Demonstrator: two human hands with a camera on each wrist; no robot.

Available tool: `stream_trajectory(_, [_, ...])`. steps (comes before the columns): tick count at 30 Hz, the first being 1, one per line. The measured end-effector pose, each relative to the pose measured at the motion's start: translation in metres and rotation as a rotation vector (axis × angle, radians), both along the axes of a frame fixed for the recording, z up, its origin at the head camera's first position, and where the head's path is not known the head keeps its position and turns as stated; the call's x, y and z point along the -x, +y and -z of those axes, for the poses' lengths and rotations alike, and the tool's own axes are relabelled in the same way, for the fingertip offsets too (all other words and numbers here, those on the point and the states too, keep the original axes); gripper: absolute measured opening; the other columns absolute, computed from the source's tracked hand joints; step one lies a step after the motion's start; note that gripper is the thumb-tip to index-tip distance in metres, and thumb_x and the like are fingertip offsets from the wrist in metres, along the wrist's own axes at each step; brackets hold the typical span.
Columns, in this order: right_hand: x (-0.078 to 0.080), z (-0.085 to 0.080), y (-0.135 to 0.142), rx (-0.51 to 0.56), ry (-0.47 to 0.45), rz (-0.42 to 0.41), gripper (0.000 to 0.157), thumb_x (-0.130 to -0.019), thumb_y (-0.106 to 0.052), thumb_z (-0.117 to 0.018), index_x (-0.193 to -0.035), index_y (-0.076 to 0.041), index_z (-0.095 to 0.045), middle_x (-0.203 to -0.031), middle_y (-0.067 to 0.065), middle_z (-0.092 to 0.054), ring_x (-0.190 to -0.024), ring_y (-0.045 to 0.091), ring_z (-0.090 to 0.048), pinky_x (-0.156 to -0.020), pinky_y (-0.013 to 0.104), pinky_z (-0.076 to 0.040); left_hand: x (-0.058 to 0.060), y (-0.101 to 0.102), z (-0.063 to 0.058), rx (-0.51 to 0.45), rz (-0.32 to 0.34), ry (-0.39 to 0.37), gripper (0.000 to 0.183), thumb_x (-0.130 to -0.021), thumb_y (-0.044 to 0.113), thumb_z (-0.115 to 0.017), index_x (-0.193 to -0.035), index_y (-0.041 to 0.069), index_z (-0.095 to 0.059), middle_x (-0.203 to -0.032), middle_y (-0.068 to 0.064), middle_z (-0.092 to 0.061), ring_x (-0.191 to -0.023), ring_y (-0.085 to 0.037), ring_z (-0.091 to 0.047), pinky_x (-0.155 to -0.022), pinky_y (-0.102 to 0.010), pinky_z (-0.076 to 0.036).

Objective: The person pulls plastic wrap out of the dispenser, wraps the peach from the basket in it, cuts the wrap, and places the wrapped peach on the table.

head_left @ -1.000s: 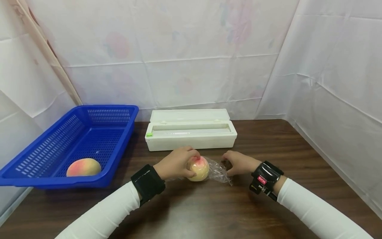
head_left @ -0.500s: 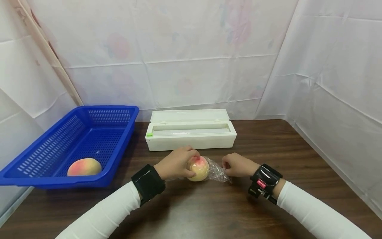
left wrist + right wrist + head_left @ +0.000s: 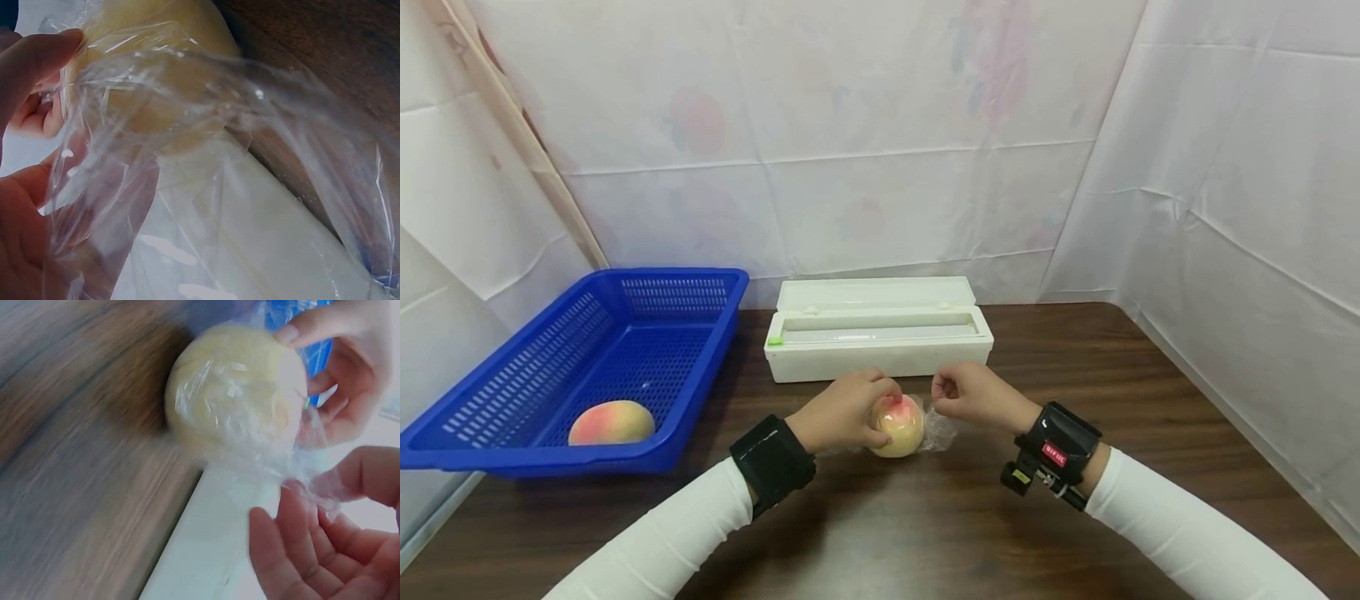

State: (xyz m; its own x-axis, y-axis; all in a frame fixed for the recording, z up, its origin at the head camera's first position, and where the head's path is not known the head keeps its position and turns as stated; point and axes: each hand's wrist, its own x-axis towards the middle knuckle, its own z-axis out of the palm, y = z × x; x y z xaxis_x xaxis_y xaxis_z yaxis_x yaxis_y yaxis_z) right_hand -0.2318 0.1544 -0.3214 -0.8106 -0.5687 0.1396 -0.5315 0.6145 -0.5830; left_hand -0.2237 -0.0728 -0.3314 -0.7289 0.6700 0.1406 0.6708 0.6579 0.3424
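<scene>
A yellow-pink peach (image 3: 901, 429) sits on the table in front of the white box, with clear plastic wrap (image 3: 938, 429) around it. My left hand (image 3: 846, 410) grips the peach from the left, thumb low and fingers over its top. Just right of the peach, my right hand (image 3: 981, 396) pinches the gathered end of the wrap; the right wrist view shows thumb and fingertips on this film (image 3: 306, 472). A loose sheet of film (image 3: 300, 112) spreads out across the left wrist view, on the left hand's side.
Behind the hands lies a long white wrap box (image 3: 880, 358), its lid raised. At left stands a blue plastic basket (image 3: 715, 333) holding a second peach (image 3: 612, 422). White sheeting (image 3: 865, 150) hangs around the brown wooden table (image 3: 895, 533).
My right hand has moved left and slightly up, close to the peach, and the wrap on that side is now bunched shorter. The left hand keeps its grip in place.
</scene>
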Motion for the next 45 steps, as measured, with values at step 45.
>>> stream_trajectory(45, [-0.011,-0.002,-0.047,-0.141,0.276,-0.141,0.011,-0.074,0.005,-0.067,-0.072,-0.006,-0.066,-0.063,-0.007,-0.049,-0.058,0.005,-0.041,-0.052,0.017,-0.036,0.005,-0.007,0.001,-0.018,0.051,-0.003,0.053,-0.068,0.022,-0.081,-0.114,0.007,-0.060,-0.104,0.000,-0.058,-0.093,-0.012,-0.053,-0.081,-0.029,-0.048])
